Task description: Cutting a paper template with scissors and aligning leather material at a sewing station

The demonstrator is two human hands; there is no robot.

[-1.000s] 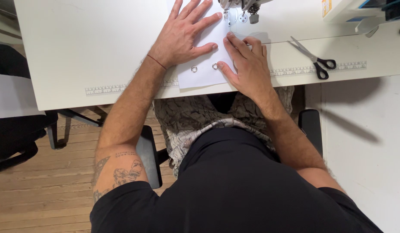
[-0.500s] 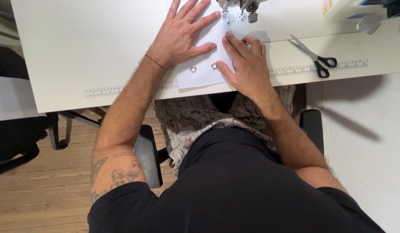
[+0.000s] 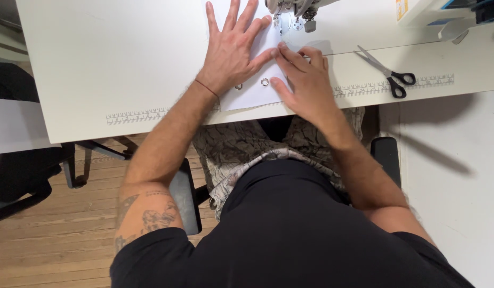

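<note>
White table [image 3: 124,58] bears white eyeleted paper [image 3: 255,90] under both hands.

Bright even light, soft shadows falling right, edges perhaps slightly warped

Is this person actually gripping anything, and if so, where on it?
Nothing is gripped. The left hand and right hand press flat on the white sheet, by the needle.
</note>
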